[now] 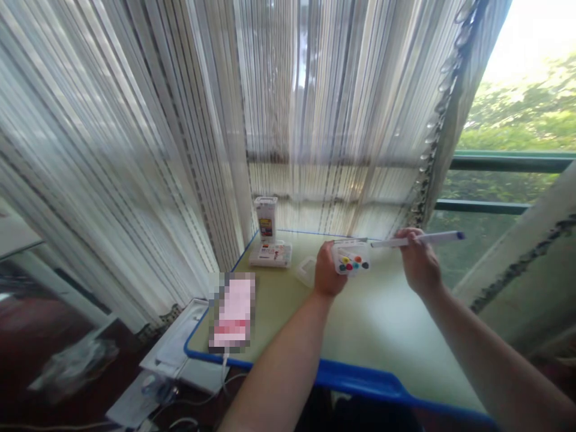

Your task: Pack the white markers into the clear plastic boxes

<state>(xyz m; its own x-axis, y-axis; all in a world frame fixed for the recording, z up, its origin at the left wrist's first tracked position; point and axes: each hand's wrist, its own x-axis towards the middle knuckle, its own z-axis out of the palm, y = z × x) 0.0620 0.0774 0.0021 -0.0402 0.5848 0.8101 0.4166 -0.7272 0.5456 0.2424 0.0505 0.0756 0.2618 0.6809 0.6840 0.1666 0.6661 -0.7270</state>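
Observation:
My left hand [329, 271] is wrapped round a clear plastic case of markers [351, 259], held up over the table. Several coloured ends face me from inside it: yellow, orange, red, blue, green and dark. To its right, my right hand [418, 261] grips a white marker [438, 237] with a dark blue end pointing right. The marker lies nearly level, its other end close to the case's right side but apart from it. Just left of my left hand, a translucent plastic lid or tray [306, 271] rests on the table.
The pale table [279, 318] has a blue rim. At its back left stand an upright clear box [266, 219] and a flat white printed box [270, 254]. A blurred-out phone-like object [234, 306] with a white cable [225, 366] lies front left. Striped curtains [315, 120] hang behind.

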